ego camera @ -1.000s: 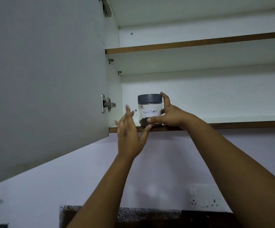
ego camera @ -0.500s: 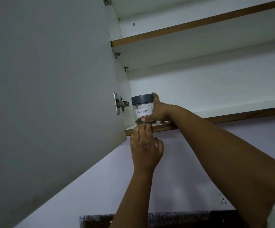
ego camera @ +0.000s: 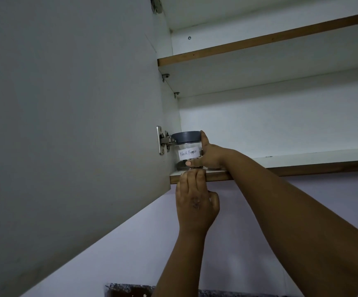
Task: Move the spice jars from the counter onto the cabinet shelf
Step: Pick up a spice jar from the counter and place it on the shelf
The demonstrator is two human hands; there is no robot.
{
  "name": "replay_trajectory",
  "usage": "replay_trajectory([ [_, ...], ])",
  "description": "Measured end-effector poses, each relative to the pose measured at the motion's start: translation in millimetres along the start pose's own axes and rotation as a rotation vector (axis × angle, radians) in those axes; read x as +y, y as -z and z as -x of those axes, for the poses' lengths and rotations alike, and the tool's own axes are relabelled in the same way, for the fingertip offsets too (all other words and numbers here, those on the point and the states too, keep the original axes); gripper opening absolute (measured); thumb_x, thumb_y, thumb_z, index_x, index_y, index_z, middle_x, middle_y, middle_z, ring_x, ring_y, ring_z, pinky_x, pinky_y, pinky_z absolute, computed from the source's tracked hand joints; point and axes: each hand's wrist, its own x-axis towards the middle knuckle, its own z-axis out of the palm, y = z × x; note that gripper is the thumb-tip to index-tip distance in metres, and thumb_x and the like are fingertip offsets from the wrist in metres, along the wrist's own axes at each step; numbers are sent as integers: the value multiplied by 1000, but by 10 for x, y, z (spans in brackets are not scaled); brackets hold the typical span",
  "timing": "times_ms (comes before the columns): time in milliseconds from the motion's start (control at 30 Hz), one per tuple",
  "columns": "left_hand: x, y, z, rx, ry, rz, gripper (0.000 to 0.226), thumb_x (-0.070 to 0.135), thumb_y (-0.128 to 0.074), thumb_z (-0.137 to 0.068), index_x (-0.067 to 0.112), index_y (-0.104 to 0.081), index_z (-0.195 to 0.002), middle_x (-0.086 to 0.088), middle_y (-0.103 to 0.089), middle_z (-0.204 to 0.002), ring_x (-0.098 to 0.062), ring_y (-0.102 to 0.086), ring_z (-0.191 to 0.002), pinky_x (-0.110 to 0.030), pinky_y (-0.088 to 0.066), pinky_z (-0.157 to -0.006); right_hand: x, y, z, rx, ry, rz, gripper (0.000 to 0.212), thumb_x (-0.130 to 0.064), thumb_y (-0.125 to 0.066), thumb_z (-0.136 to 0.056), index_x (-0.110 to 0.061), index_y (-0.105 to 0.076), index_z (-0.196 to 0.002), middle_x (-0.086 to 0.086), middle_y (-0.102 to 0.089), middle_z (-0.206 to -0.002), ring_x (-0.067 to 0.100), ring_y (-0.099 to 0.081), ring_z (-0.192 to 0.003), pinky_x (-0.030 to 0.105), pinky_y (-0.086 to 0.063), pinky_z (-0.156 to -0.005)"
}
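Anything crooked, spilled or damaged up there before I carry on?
Nothing stands out. The jar stands upright on the bottom shelf, lid on, near the front left corner. The right hand grips it; the left hand touches the shelf edge.

one spice jar (ego camera: 187, 151), two hands, left (ego camera: 195, 203) and right (ego camera: 210, 154), two cabinet shelves (ego camera: 302, 161), one open door (ego camera: 71, 116), one visible hinge (ego camera: 163, 140).
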Motion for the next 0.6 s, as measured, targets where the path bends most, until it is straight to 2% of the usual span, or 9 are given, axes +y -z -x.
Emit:
replay_trajectory([
  [300, 45, 4, -9, -9, 32, -23, 71, 5, -72, -52, 10, -47, -119, -12, -64, -111, -23, -48, -110, -38, -51, -93, -27, -25, 56, 7, 22, 19, 120, -36, -69, -87, -15, 34, -146, 14, -47, -144, 29, -50, -127, 33, -36, -106],
  [600, 89, 34, -18, -41, 50, -47, 68, 5, -70, -54, 9, -49, -119, -12, -64, -111, -27, -57, -106, -38, -51, -93, -21, -6, 51, -8, 11, 33, 123, -37, -70, -86, -17, 35, -145, 14, -47, -144, 29, -50, -126, 37, -36, -110],
])
